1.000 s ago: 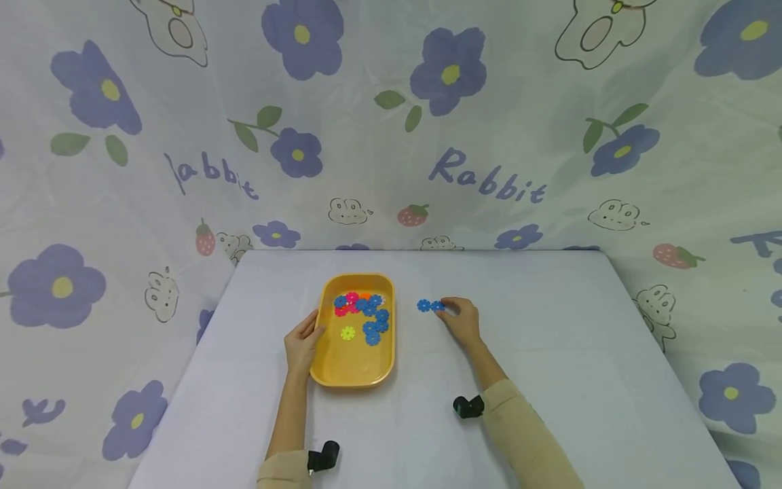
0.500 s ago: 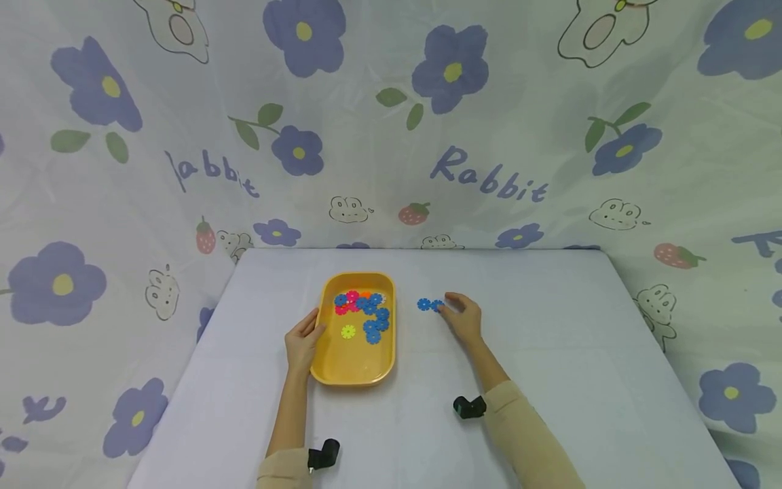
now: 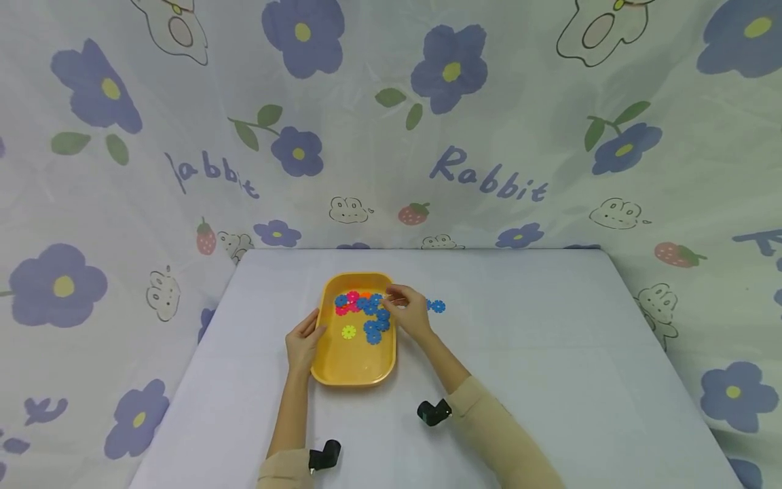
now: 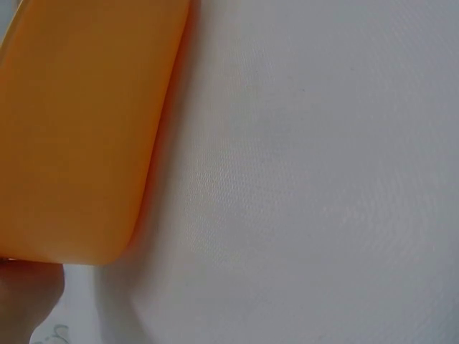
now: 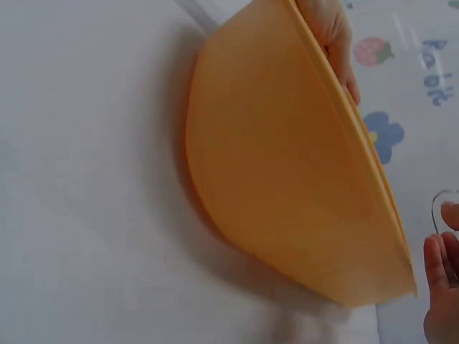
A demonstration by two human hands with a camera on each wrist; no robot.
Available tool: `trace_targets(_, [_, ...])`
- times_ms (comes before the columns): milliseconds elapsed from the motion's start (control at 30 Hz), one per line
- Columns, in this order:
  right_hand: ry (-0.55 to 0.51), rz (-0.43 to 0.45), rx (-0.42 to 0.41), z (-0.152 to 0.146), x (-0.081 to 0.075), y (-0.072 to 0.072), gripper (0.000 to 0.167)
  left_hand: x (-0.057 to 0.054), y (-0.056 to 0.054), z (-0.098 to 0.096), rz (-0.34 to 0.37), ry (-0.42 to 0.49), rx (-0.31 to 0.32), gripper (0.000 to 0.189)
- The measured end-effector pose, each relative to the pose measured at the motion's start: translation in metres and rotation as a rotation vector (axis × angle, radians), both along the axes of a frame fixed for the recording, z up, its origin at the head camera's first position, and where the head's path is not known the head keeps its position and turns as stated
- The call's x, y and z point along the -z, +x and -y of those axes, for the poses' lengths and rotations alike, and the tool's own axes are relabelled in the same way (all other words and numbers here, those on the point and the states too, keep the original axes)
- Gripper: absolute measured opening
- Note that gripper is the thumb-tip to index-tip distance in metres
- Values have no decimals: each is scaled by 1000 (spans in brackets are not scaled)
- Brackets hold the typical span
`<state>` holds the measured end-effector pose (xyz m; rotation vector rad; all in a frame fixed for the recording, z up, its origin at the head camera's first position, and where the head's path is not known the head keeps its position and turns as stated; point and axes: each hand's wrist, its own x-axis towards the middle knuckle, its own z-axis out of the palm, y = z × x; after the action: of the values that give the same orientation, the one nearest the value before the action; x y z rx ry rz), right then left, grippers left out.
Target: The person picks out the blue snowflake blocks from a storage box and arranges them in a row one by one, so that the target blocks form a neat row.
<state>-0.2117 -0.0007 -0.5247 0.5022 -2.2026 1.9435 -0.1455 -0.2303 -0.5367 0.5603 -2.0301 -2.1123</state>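
Observation:
My left hand (image 3: pixel 302 345) grips the left rim of a yellow plastic tray (image 3: pixel 351 363), thumb inside and fingers outside. In the tray lie several notched snowflake discs: blue discs (image 3: pixel 373 328) on the right, pink discs (image 3: pixel 342 310) near the back, an orange one (image 3: pixel 364 295), and a yellow-green disc (image 3: pixel 348 332) lower down. My right hand (image 3: pixel 411 314) hovers at the tray's right rim, above the blue discs. In the right wrist view its fingers (image 5: pixel 434 264) stand apart from the thumb, with nothing visible between them. Two joined blue discs (image 3: pixel 438 306) lie on the table, partly hidden behind that hand.
The white-covered table (image 3: pixel 550 353) extends around the tray on all sides. A patterned curtain (image 3: pixel 366 136) with flowers and rabbits rises behind it and at both sides. A black wrist camera (image 3: pixel 434 412) sits near the right sleeve.
My right hand has let go of the joined blue discs on the table and moved left to the tray's right rim. The left hand and the tray have stayed where they were.

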Motion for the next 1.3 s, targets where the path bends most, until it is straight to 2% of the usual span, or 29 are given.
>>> trace_targets(100, [18,61,-104,19,-7,3,34,0,1,-1,-3,4,2,43])
trace_targets(167, [54,70,-160,30,-8,2,34,0,1,-1,-6,9,4,43])
trace_targets(300, [114,60,-215,50,-3,-3,36,-1,1,-1,-6,5,6,43])
trace_targets(500, [186,125,-203,72,8,-8,36,-1,1,0,-4,-9,9,44])
trace_targets(633, [222,132,-201,82,14,-10,32,0,2,1,3,-19,7,44])
trace_targets(833, [270,134,-135,88,20,-15,28,2,-1,-1,-20,-14,-9,43])
trace_targets(1000, [324,148,-100,90,25,-18,31,2,-2,-3,-28,-14,-6,43])
trace_targets(1200, [492,166,-120,93,25,-17,38,2,1,-1,-25,7,5,44])
trace_targets(1300, [562,146,-130,95,25,-15,38,1,2,1,-21,14,9,44])
